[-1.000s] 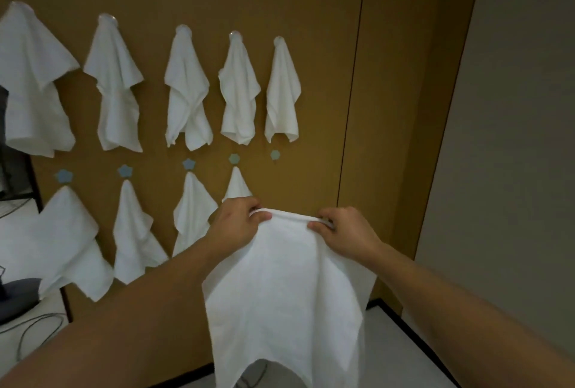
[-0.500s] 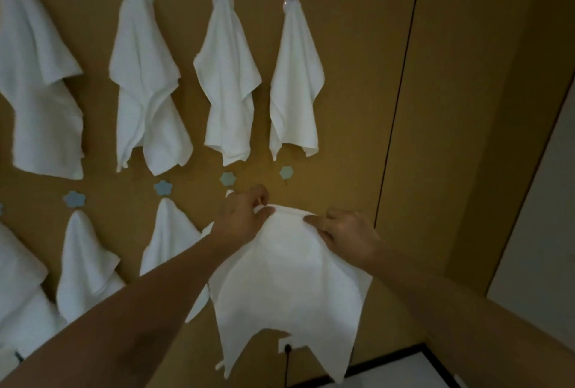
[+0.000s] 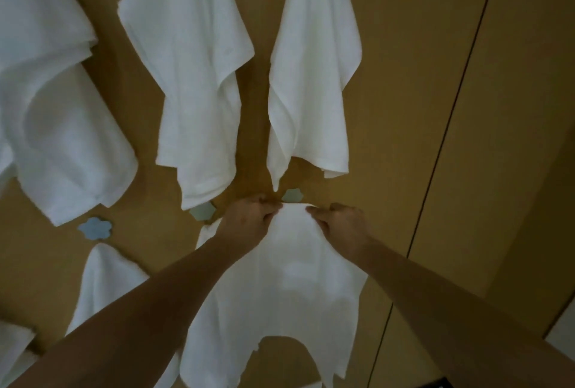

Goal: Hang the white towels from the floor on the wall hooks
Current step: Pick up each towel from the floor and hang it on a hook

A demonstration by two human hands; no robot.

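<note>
both hands, left hand (image 3: 249, 219) and right hand (image 3: 339, 222), pinch white towel's (image 3: 280, 288) top edge just below blue hook (image 3: 292, 195).

both hands (image 3: 249, 219) (image 3: 340, 222) pinch a white towel (image 3: 280, 288) under a flower hook (image 3: 292, 195).

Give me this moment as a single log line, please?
left hand grips towel top edge | right hand grips same edge | towel just below blue flower hook | not yet hung

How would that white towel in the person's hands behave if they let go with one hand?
Probably floppy: the towel sags in folds below the left hand and right hand. Likely light, since fingertip pinches hold it. It would probably swing down and dangle.
</note>
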